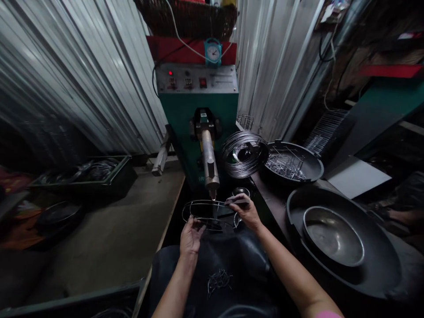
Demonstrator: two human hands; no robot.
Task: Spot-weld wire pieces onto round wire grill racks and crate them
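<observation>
My left hand [190,240] pinches the near left side of a round wire frame [202,201], made of thin metal rings. My right hand [247,213] is closed at the frame's right side, with a flat grey piece [237,200] between its fingers and thumb. The wire of the frame passes just under the electrode tip [213,194] of a green spot welder [175,119]; whether they touch I cannot tell. Several short bent wire pieces [219,281] lie on the dark apron [185,282] over my lap.
Wire rings [245,154] hang stacked right of the welder arm [208,159]. Farther right are a pan [314,165] of wire parts and a large dark pan [380,251] holding a metal bowl [334,236]. At left stands a bin [109,181] of wire rings.
</observation>
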